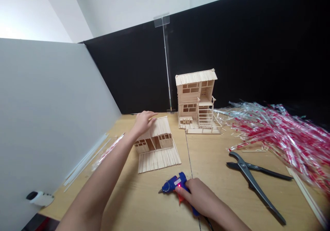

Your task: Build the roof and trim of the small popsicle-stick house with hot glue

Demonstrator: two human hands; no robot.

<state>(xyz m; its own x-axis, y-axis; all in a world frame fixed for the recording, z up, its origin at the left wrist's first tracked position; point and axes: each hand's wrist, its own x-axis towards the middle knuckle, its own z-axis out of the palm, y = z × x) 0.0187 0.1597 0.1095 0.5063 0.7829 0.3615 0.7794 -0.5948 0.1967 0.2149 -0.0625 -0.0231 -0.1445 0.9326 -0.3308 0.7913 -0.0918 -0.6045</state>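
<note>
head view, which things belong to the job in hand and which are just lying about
Belong to the job:
blue glue gun, in the right hand
small stick house, at the left hand

Seemingly lying about:
two-storey stick house
pliers
red-and-clear wrappers
translucent rods

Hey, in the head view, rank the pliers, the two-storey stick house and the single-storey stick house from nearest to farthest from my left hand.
From your left hand:
1. Single-storey stick house: right at the hand.
2. Two-storey stick house: to the right, by the black panel.
3. Pliers: farther right.
</note>
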